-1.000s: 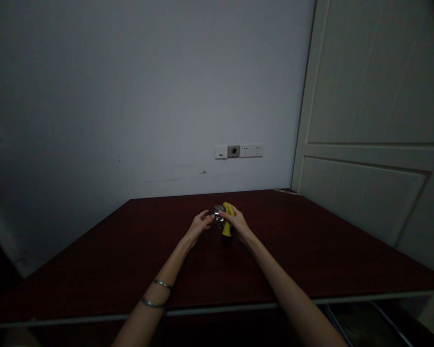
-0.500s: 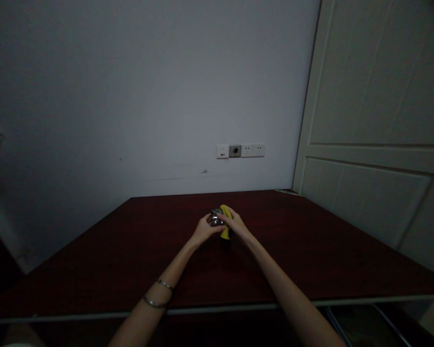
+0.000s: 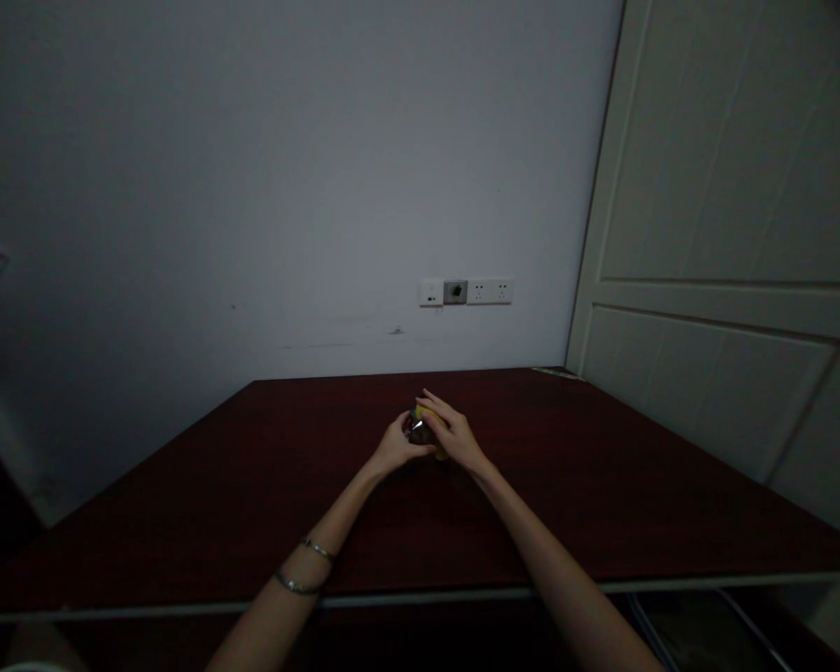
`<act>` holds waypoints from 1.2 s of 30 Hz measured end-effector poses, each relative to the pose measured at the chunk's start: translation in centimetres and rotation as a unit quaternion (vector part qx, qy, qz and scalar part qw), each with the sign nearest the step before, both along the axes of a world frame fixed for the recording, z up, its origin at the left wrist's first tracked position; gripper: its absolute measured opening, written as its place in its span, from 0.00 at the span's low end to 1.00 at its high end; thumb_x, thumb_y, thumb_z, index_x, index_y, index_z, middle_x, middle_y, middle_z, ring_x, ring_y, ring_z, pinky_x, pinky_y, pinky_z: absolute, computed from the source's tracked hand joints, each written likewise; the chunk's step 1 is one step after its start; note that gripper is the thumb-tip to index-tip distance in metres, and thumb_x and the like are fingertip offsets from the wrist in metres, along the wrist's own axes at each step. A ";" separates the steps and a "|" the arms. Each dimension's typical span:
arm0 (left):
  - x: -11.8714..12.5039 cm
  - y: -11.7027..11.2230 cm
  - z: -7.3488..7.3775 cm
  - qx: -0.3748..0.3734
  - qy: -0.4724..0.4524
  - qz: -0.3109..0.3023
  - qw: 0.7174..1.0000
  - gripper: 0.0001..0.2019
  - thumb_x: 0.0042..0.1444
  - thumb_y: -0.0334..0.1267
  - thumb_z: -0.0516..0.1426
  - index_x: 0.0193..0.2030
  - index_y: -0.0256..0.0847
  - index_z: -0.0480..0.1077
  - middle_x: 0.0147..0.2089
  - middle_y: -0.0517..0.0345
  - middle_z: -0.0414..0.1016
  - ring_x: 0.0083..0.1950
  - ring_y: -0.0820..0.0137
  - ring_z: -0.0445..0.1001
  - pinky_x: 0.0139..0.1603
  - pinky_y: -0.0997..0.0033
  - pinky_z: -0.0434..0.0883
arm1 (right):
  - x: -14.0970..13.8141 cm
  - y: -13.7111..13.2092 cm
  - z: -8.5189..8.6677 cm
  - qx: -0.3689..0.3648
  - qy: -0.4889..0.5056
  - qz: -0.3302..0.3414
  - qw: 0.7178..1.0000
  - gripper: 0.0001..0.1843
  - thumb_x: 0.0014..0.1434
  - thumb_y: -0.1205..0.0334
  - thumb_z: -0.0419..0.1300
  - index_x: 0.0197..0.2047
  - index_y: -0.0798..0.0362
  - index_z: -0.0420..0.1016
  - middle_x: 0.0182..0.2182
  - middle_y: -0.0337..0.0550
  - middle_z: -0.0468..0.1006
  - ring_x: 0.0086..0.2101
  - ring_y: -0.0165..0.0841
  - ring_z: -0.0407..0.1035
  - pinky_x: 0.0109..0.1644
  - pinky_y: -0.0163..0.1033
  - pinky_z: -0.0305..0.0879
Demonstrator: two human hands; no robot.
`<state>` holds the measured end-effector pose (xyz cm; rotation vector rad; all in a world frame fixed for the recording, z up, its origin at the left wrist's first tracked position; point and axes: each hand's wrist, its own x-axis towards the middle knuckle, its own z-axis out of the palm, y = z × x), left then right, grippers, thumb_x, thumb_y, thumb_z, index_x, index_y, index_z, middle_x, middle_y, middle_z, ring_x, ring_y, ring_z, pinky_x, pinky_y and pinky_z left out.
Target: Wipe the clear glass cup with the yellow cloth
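Between your left hand [image 3: 394,450] and right hand [image 3: 456,441], steady the shiny object [image 3: 418,430] in the left's cupped grasp, and press lightly and evenly with the right, wrapped over the yellow item [image 3: 428,411] close beside it, so neither piece slips.

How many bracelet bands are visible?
2, both on the left forearm: an upper band nearer the left hand, and a lower band nearer the elbow. The forearm's underside is hidden, so others could be missed.
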<state>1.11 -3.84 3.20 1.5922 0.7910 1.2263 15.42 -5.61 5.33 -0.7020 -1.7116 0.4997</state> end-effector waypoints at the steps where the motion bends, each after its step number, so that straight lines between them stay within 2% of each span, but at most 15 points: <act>1: 0.0 -0.1 0.0 0.011 0.012 -0.005 1.000 0.36 0.29 0.30 0.67 0.49 0.33 0.60 0.47 0.46 0.70 0.48 0.62 0.70 0.51 0.60 0.66 | 0.1 0.0 0.0 0.002 0.001 0.006 1.000 0.19 0.55 0.52 0.52 0.48 0.47 0.70 0.55 0.44 0.63 0.54 0.37 0.59 0.57 0.44 0.54; 4: -0.1 -0.4 0.1 0.043 0.039 -0.024 0.998 0.38 0.29 0.30 0.67 0.51 0.34 0.59 0.49 0.46 0.69 0.49 0.61 0.69 0.52 0.60 0.64 | 0.3 0.4 -0.1 -0.021 0.041 0.004 0.999 0.18 0.54 0.52 0.53 0.45 0.48 0.73 0.53 0.45 0.67 0.52 0.37 0.62 0.56 0.44 0.55; 9: -0.1 -1.0 0.6 0.084 0.067 -0.030 0.994 0.41 0.27 0.30 0.67 0.53 0.36 0.59 0.49 0.48 0.69 0.50 0.61 0.68 0.53 0.61 0.63 | 0.3 1.3 -0.3 -0.103 0.108 0.000 0.989 0.20 0.52 0.50 0.55 0.43 0.51 0.74 0.45 0.45 0.74 0.49 0.37 0.65 0.56 0.46 0.56; 12: -0.1 -1.0 0.7 0.098 0.077 -0.006 0.992 0.41 0.27 0.30 0.67 0.53 0.36 0.59 0.50 0.47 0.68 0.50 0.61 0.68 0.53 0.61 0.63 | 0.2 0.9 0.0 -0.078 0.103 0.004 0.992 0.18 0.51 0.51 0.56 0.42 0.51 0.75 0.47 0.45 0.73 0.49 0.37 0.65 0.56 0.45 0.56; 15: -0.2 -0.6 0.4 0.111 0.071 0.025 0.991 0.42 0.26 0.30 0.67 0.53 0.35 0.59 0.51 0.46 0.67 0.51 0.60 0.67 0.54 0.61 0.61 | 0.0 -0.3 0.5 -0.019 0.054 0.014 0.998 0.15 0.52 0.54 0.56 0.42 0.48 0.75 0.50 0.44 0.70 0.51 0.37 0.63 0.56 0.44 0.55; 19: -0.3 -0.1 0.0 0.099 0.052 0.035 0.993 0.42 0.26 0.29 0.67 0.53 0.35 0.59 0.50 0.46 0.68 0.50 0.59 0.67 0.53 0.60 0.62 | -0.3 -1.4 0.9 0.034 -0.005 0.024 0.999 0.13 0.52 0.57 0.56 0.42 0.45 0.75 0.53 0.41 0.67 0.52 0.36 0.61 0.58 0.44 0.53; 22: -0.3 -0.2 0.1 0.095 0.057 0.032 0.993 0.41 0.27 0.28 0.66 0.54 0.35 0.59 0.50 0.46 0.68 0.49 0.60 0.68 0.52 0.60 0.63 | -0.4 -1.2 0.8 0.022 0.006 0.017 1.000 0.14 0.52 0.57 0.56 0.42 0.46 0.75 0.53 0.42 0.67 0.52 0.36 0.61 0.57 0.43 0.54; 27: -0.2 -0.9 0.8 0.107 0.080 0.018 0.991 0.42 0.27 0.28 0.66 0.55 0.35 0.58 0.51 0.48 0.67 0.50 0.60 0.67 0.53 0.61 0.62 | -0.1 0.8 0.2 -0.081 0.109 -0.005 0.991 0.17 0.51 0.52 0.56 0.41 0.51 0.75 0.47 0.45 0.73 0.49 0.37 0.65 0.56 0.45 0.56; 29: -0.1 -1.1 0.9 0.105 0.081 0.020 0.991 0.41 0.27 0.29 0.66 0.54 0.35 0.59 0.50 0.48 0.68 0.50 0.60 0.67 0.53 0.61 0.62 | 0.0 1.1 0.1 -0.097 0.122 -0.005 0.988 0.18 0.50 0.52 0.56 0.41 0.52 0.75 0.45 0.46 0.74 0.48 0.37 0.66 0.56 0.45 0.56; 36: 0.0 -0.5 0.5 0.042 0.032 0.067 0.996 0.41 0.24 0.28 0.67 0.52 0.33 0.59 0.49 0.44 0.69 0.48 0.59 0.69 0.51 0.59 0.64 | -0.6 -1.0 0.6 -0.025 0.058 0.013 0.998 0.12 0.49 0.55 0.58 0.37 0.48 0.77 0.50 0.42 0.70 0.49 0.38 0.64 0.55 0.46 0.57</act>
